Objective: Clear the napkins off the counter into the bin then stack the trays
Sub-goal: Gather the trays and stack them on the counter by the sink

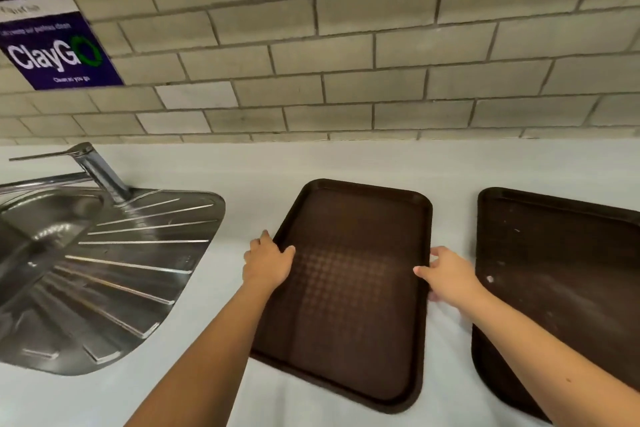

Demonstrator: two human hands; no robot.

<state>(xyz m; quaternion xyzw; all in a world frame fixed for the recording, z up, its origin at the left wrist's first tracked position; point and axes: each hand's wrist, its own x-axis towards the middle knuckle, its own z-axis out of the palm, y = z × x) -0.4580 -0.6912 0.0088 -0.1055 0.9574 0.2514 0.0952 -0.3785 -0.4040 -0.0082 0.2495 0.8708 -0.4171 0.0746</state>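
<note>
Dark brown textured-plastic tray (349, 322), rectangular with rounded corners and a raised rim, is lying flat on the pale grey-white counter (346, 159), sitting between the two sets of fingers. The left hand (268, 262) is grasping its left long rim, the thumb hooking over onto the patterned inside while the other fingers are curling down outside the rim. The right hand (446, 276) is grasping the opposite long rim, its thumb lying over the edge and its fingers wrapping around the outer side against the counter. Beyond the right hand's knuckles, apart from them across a strip of bare counter, a second dark brown plastic tray (554, 288) is lying flat, running out of the picture at the right and showing a few pale specks on its scuffed surface. Out past the left hand's fingers, a stainless-steel sink drainboard (121, 270) with raised ribs is fanning across the counter, and a chrome tap (100, 173) with a long thin lever is rising at its far edge. Ahead of the fingertips the counter is meeting a wall of grey-beige rectangular tiles (346, 45) laid brick-fashion with dark grout. A dark blue and white sign (52, 45) reading "ClayGo" is hanging on that wall, up and to the left of the left hand.
</note>
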